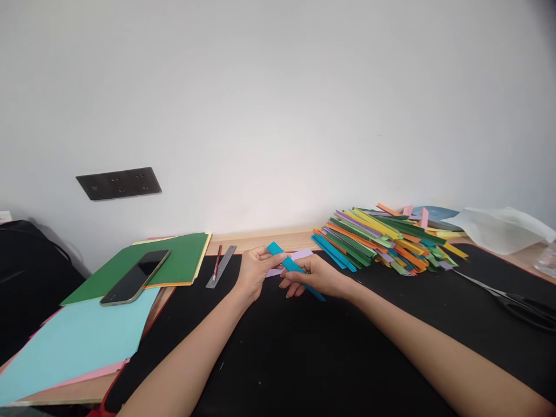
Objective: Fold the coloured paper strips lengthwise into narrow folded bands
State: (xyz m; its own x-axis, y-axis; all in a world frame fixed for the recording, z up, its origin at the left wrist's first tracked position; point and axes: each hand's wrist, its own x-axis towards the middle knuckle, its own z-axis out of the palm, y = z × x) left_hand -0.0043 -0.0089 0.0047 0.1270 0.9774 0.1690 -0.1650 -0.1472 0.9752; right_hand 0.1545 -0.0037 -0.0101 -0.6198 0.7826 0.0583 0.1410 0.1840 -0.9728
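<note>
While the left hand (254, 269) and right hand (316, 274) both pinch a blue paper strip (294, 267) slantwise over the black mat (260, 362), a multicoloured strip pile (382, 240) lies beyond, to the right, with scissors (506, 298) near it. Leftward: pencil (216, 263) overlapping the metal ruler (225, 262); smartphone (136, 279) on green paper sheets (102, 272). Held strip narrow, matte, straight-edged; mat smooth, red-edged, lightly flecked. Lilac paper (301, 253) behind the hands partly hidden, shape unclear; strip partly covered by the grip; scissor handles reach the frame's right edge.
</note>
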